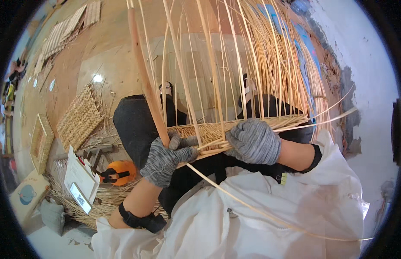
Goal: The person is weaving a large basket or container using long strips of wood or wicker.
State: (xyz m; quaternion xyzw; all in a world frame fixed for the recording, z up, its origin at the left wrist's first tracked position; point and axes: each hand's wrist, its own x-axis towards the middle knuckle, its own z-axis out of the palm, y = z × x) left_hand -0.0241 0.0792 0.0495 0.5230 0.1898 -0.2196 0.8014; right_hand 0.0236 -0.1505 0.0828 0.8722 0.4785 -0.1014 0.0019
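A half-woven wicker piece (200, 128) lies across my lap, with long upright stakes (215, 86) rising from it and a thicker brown rod (149, 98) at its left end. My left hand (166, 159), in a grey knit glove, is closed on that left end around the base of the thick rod. My right hand (252, 141), gloved alike, grips the woven edge right of centre. A loose weaver strand (261, 217) runs from near my left hand down over my white apron (286, 200); other strands stick out past my right hand.
Long wicker rods (280, 52) lie on blue material at the right, beside a wall (362, 77). On the left are a woven mat (77, 118), a shallow box (40, 144), an orange sprayer (122, 173), papers with a phone (81, 197), and scattered offcuts on the floor (101, 64).
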